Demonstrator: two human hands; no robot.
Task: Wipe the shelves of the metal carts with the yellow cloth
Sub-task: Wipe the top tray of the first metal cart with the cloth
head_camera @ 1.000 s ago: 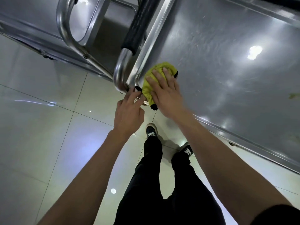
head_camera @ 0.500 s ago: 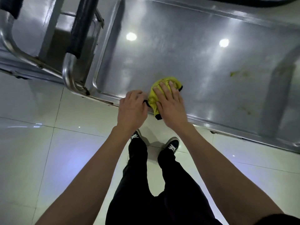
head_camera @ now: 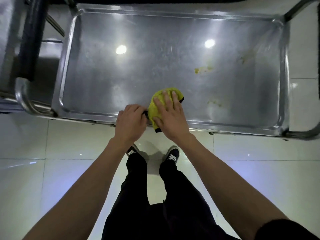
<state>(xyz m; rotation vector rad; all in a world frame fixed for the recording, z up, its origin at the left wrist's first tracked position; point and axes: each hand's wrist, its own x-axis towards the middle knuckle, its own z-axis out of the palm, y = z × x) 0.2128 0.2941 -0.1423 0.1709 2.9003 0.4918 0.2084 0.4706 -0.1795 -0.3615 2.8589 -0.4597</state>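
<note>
yellow cloth (head_camera: 156, 108) under right hand (head_camera: 170, 116) | left hand (head_camera: 130, 122) pinching its edge

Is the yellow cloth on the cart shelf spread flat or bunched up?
Bunched up. The yellow cloth forms a rounded lump under the right hand near the front rim of the shelf, with a dark edge hanging over.

The head camera looks steeply down (wide-angle, close) over the cart shelf (head_camera: 155, 70) and floor (head_camera: 34, 179).

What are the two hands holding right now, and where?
Right hand presses flat on the yellow cloth; left hand pinches its dark-trimmed left edge.
</note>
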